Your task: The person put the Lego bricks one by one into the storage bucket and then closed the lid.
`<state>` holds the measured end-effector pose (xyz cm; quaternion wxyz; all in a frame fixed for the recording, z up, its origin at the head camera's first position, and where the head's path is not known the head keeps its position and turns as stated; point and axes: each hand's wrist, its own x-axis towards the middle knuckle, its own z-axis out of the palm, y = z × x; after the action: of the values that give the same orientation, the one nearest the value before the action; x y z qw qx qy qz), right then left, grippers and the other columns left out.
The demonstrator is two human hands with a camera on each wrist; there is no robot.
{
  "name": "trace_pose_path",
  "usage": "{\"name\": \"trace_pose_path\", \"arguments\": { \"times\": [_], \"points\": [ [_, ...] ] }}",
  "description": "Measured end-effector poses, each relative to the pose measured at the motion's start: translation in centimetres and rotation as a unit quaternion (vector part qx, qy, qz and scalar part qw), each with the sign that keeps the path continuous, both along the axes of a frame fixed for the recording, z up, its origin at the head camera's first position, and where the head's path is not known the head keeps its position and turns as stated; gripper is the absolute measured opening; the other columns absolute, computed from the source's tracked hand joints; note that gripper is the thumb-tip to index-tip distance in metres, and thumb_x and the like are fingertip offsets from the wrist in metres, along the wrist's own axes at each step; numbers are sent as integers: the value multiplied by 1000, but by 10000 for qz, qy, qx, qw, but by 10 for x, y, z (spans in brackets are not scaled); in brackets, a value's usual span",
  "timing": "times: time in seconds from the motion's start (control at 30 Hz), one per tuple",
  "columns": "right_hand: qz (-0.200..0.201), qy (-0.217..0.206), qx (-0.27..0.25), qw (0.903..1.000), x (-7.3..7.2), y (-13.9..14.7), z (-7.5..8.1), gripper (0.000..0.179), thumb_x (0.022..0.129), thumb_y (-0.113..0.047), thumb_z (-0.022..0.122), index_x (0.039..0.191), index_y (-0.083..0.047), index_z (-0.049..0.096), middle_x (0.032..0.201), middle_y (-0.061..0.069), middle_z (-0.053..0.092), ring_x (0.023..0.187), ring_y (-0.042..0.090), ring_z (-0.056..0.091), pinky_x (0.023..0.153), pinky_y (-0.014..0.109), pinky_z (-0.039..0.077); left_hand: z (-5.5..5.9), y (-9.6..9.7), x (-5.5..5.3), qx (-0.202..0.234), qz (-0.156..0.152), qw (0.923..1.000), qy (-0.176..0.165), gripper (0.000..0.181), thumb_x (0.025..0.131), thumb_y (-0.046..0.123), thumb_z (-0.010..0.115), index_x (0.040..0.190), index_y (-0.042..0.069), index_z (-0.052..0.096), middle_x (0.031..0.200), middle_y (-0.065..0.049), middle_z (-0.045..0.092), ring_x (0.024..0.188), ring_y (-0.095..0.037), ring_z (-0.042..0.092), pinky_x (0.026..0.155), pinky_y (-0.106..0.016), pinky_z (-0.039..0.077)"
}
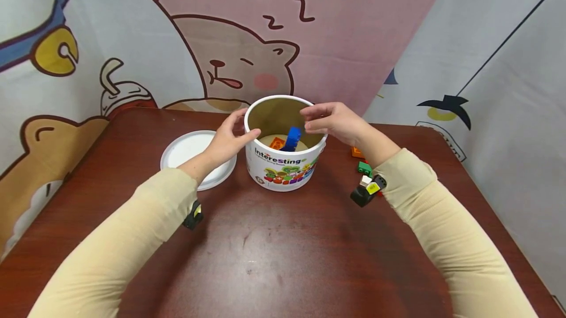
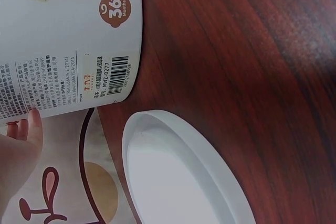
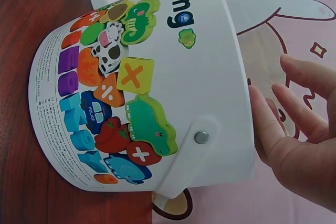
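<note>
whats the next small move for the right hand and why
Probably shift the right hand to the green block: the hand looks empty at the bucket, and this block lies outside on the table, while a blue piece and an orange piece sit inside.

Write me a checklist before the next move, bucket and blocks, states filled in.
1. Bucket upright on table: ok.
2. Lid off the mouth: ok, lies left of the bucket.
3. Left hand firm on the rim: cannot tell; it is at the rim, but firmness doesn't show.
4. Right hand free: ok, no block seen in its fingers.
5. Blocks all in one place: not ok; blue block and orange block are inside, green block and others on the table.
6. Block count at right: cannot tell, the right wrist camera blocks part of the view.
</note>
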<state>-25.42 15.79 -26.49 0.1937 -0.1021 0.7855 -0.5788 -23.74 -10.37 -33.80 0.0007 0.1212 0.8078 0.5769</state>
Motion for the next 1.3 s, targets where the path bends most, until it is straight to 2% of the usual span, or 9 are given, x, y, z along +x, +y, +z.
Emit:
{"name": "trace_pose_path", "arguments": {
  "times": [0.3, 0.5, 0.57, 0.67, 0.77, 0.9, 1.03, 1.13, 1.3],
  "points": [
    [-200, 262, -333, 9989, -2, 27, 5, 39, 88, -1, 59, 125, 6, 50, 104, 2, 59, 86, 13, 65, 78, 21, 56, 0, -1, 0, -1, 25, 10000, -46, 64, 88, 22, 64, 143, 9, 33, 133, -18, 48, 121, -30, 47, 102, -46, 42],
    [-490, 367, -603, 9963, -7, 68, -9, 26, 88, -3, 61, 113, -9, 59, 103, -2, 59, 90, 11, 60, 77, 21, 56, -1, -2, 1, -9, 57, 10000, -57, 64, 88, 21, 65, 143, 10, 33, 132, -18, 48, 121, -31, 47, 102, -46, 42],
    [-641, 362, -423, 9964, -9, 82, -16, 27, 88, -7, 62, 115, -12, 58, 105, -4, 57, 92, 8, 59, 77, 19, 55, -1, -3, 1, -5, 58, 10000, -61, 64, 88, 22, 65, 143, 10, 33, 132, -17, 48, 121, -31, 47, 102, -46, 43],
    [-835, 338, 209, 9957, -12, 103, -29, 38, 90, -18, 63, 125, -11, 52, 111, -8, 54, 93, 2, 57, 79, 15, 53, -1, -3, 0, -11, 63, 10000, -67, 64, 88, 22, 65, 143, 10, 33, 132, -17, 48, 122, -31, 47, 102, -46, 43],
    [-931, 228, 962, 9907, -17, 124, -45, 53, 90, -30, 62, 135, -9, 43, 125, -2, 49, 93, -3, 57, 88, 18, 51, -2, -3, 0, 8, 58, 10000, -68, 64, 88, 21, 65, 142, 9, 34, 132, -17, 48, 122, -31, 47, 102, -45, 43],
    [-1038, -47, 1549, 9825, -23, 146, -66, 66, 90, -37, 61, 142, -7, 35, 144, 16, 36, 110, 18, 59, 106, 40, 41, -2, -2, -1, 68, 39, 9999, -75, 64, 88, 21, 65, 142, 9, 34, 132, -17, 49, 121, -30, 48, 101, -44, 44],
    [-1196, -458, 1386, 9820, -25, 158, -84, 69, 90, -34, 61, 146, -9, 28, 151, 20, 25, 128, 37, 40, 112, 50, 30, -3, -2, -1, 66, 41, 9999, -91, 64, 88, 21, 65, 142, 9, 34, 132, -17, 48, 122, -30, 47, 101, -44, 44],
    [-1274, -540, 1287, 9820, -25, 163, -93, 69, 91, -30, 61, 147, -10, 26, 152, 18, 22, 131, 37, 36, 113, 49, 28, -3, -3, -2, 85, 33, 9999, -91, 64, 88, 21, 65, 143, 10, 34, 132, -17, 48, 122, -31, 47, 101, -44, 44],
    [-1266, -486, 1568, 9783, -23, 167, -98, 66, 91, -24, 60, 147, -11, 26, 153, 18, 19, 132, 39, 30, 112, 54, 26, -2, -1, -3, 146, -12, 9998, -98, 64, 88, 21, 65, 143, 9, 33, 133, -18, 47, 124, -32, 46, 102, -44, 43]
  ]
}}
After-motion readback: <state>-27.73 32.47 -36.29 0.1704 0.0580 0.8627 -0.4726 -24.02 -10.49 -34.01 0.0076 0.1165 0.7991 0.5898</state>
